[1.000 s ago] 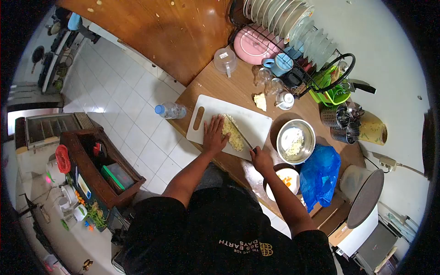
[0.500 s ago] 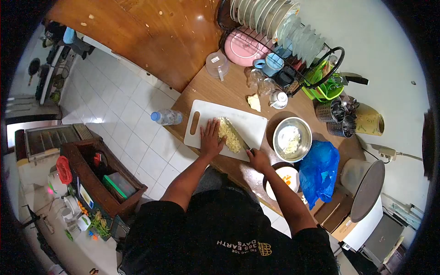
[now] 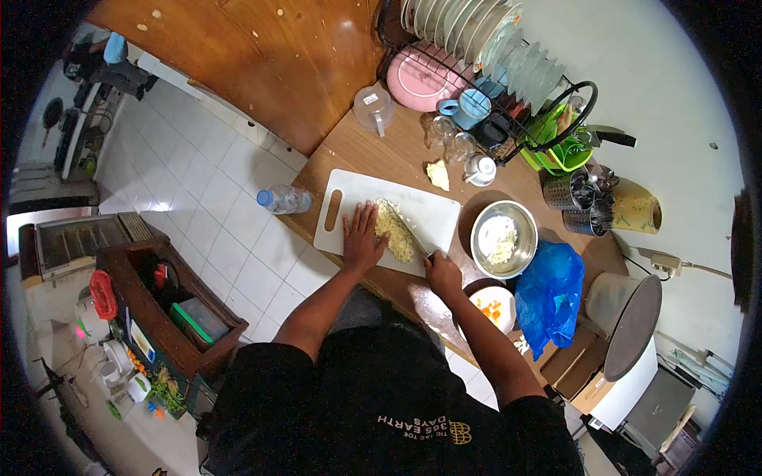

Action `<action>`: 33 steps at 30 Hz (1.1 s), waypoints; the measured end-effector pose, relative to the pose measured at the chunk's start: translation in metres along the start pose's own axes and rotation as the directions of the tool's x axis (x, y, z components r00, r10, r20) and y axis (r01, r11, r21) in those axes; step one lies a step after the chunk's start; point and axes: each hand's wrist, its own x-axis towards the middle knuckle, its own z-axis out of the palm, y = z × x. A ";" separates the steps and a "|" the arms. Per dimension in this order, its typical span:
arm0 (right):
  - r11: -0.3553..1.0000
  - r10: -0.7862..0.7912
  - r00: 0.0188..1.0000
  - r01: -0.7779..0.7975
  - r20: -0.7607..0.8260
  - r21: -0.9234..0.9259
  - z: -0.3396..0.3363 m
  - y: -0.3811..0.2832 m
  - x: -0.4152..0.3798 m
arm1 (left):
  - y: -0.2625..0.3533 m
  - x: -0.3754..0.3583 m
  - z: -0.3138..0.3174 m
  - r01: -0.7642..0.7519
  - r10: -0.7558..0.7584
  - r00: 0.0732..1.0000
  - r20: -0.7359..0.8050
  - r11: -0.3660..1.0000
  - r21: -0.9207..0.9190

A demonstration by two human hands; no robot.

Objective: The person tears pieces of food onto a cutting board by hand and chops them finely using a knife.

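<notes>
On the white cutting board [image 3: 440,214] lies a pile of finely chopped pale food [image 3: 397,242]. My right hand [image 3: 443,274] is wrapped round the handle of a knife [image 3: 413,236], whose blade lies along the right side of the pile. My left hand [image 3: 363,238] rests with its fingers spread at the pile's left side, on the board. Right of the board stands a metal bowl [image 3: 529,252] with some pale pieces in it. Below the bowl, a white plate [image 3: 505,320] with orange pieces is partly hidden by my right forearm.
A water bottle [image 3: 284,200] stands at the table's left edge. A blue plastic bag [image 3: 549,293] lies right of the bowl. A dish rack [image 3: 508,107], a white cup [image 3: 479,170] and a clear container [image 3: 373,109] are at the back. Another person [image 3: 115,67] is far left.
The view has shifted slightly. The knife blade sits closer along the chopped pile. The person in the far background shows more fully.
</notes>
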 end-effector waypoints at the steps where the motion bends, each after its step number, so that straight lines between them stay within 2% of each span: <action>1: 1.000 -0.028 0.999 0.028 -0.022 0.004 0.003 0.002 0.000 | 0.000 0.000 -0.002 0.007 -0.007 1.000 0.013 1.000 0.016; 3: 0.999 -0.042 0.998 0.042 -0.054 0.007 0.006 0.008 0.003 | 0.002 -0.001 -0.002 -0.003 0.002 1.000 0.029 1.000 0.025; 5: 0.991 -0.011 0.999 0.006 0.036 0.134 0.009 0.013 0.013 | 0.000 0.000 0.001 -0.001 0.001 1.000 0.001 0.999 0.032; 6: 0.990 -0.008 1.000 0.004 0.027 0.138 0.012 0.018 0.018 | -0.001 0.000 0.002 0.003 -0.003 1.000 0.002 1.000 0.014; 8: 0.975 -0.051 0.986 0.016 0.157 0.221 0.013 0.027 0.027 | -0.002 0.000 0.004 -0.008 0.008 1.000 -0.013 1.000 0.019; 9: 0.975 -0.057 0.987 0.022 0.152 0.222 0.005 0.026 0.028 | -0.003 -0.001 0.005 -0.010 0.010 1.000 -0.022 1.000 0.022; 11: 0.952 -0.058 0.962 -0.027 0.265 0.306 -0.019 0.019 0.028 | -0.005 -0.004 0.006 -0.025 0.025 0.998 -0.049 1.000 0.011; 12: 0.963 -0.057 0.977 0.000 0.204 0.269 -0.020 0.017 0.026 | -0.004 -0.002 0.005 -0.036 0.035 0.997 -0.071 0.999 -0.007; 15: 0.967 -0.045 0.979 -0.007 0.200 0.253 -0.023 0.014 0.020 | -0.003 -0.001 0.003 -0.033 0.032 0.997 -0.073 0.999 -0.012; 20: 0.962 -0.012 0.994 -0.017 0.105 0.272 -0.020 0.006 0.013 | -0.003 0.000 0.002 -0.023 0.023 0.999 -0.049 1.000 0.009; 22: 0.977 -0.013 1.000 0.012 0.000 0.212 -0.017 0.004 0.014 | -0.004 0.000 0.002 -0.018 0.018 0.999 -0.033 1.000 0.014; 25: 0.992 -0.050 0.998 0.055 -0.048 0.112 -0.014 0.004 0.014 | -0.003 0.000 0.001 -0.027 0.028 0.998 -0.053 0.999 0.024; 33: 0.997 -0.060 0.998 0.059 -0.019 -0.042 -0.017 -0.001 0.013 | -0.003 0.001 0.001 -0.011 0.012 0.999 -0.035 1.000 0.026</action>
